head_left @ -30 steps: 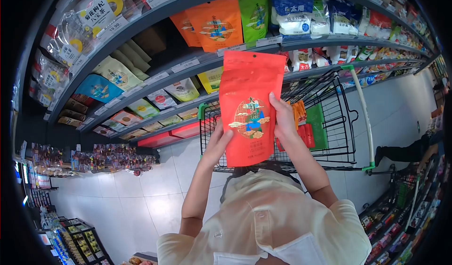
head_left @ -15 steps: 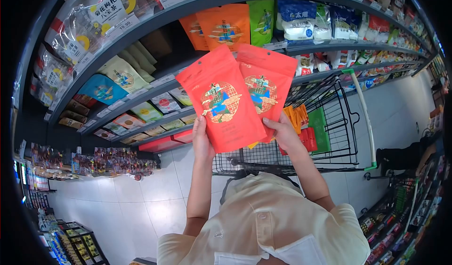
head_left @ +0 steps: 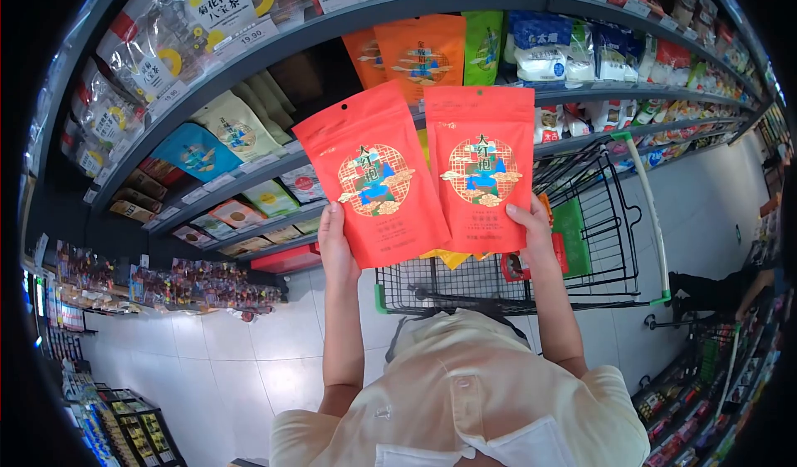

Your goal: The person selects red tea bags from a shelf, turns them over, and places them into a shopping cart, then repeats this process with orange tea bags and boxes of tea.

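Note:
Two red tea pouches with the same round gold-and-blue picture are held up side by side. My left hand is closed on the lower left edge of the left tea pouch, which tilts to the left. The right tea pouch is nearly upright, and my right hand pinches its lower right edge, thumb on the front. The left pouch slightly overlaps the right one near the bottom. Behind both pouches stands a wire shopping cart holding yellow and red packs and a green panel.
Shelves ahead carry orange pouches, a green pouch, blue-and-white bags and a blue pouch. Bagged snacks hang at the left. Another person's dark-clothed leg and a second cart are at the right.
The pouches have moved apart sideways, so more of the right one shows. The right pouch has turned from a rightward tilt to nearly upright. Both hands still hold them.

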Tool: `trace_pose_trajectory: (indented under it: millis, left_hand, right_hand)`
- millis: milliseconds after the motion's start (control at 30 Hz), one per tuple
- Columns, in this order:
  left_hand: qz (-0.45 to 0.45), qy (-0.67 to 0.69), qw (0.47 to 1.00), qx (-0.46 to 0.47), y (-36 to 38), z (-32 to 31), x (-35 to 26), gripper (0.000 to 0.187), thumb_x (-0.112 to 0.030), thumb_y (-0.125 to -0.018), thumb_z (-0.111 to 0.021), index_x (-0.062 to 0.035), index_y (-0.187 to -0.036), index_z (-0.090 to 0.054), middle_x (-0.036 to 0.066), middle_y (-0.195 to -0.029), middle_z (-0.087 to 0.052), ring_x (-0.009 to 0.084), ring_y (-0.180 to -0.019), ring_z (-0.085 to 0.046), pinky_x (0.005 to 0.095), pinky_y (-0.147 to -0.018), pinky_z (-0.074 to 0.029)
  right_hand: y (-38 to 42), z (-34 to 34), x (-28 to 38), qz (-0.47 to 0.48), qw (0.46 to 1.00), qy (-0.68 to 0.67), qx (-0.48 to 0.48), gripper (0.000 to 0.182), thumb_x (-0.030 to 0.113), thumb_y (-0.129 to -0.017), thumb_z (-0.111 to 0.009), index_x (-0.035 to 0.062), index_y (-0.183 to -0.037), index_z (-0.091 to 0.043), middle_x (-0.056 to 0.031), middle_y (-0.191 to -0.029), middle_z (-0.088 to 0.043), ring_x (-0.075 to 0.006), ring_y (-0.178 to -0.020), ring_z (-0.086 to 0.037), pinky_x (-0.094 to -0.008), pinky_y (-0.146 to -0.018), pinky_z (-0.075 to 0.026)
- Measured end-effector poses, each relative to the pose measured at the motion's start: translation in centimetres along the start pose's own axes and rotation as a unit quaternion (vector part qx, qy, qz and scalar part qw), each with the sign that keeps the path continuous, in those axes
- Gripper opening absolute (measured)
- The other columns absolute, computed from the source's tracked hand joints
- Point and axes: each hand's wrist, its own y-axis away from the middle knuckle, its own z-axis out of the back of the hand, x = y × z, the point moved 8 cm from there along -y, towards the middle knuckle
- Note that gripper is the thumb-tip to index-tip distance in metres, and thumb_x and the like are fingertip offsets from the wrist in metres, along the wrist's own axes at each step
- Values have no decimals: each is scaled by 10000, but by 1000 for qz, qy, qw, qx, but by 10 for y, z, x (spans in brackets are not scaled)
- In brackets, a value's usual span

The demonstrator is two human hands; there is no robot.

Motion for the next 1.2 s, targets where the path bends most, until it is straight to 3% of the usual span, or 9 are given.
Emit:
trace_pose_trajectory:
  millis: [1200]
  left_hand:
    - [2, 7, 1000, -16, 4, 4, 6, 187, -212, -918, -429, -57, -867, -519, 50, -941, -605, 95, -823, -578, 248, -724, -479]
  right_hand:
    - [-4, 4, -1, 11, 1000, -14, -7, 318, 85, -805, -540, -19, -1100, -486, -109, -1028, -578, -162, -904, -582, -283, -789, -478]
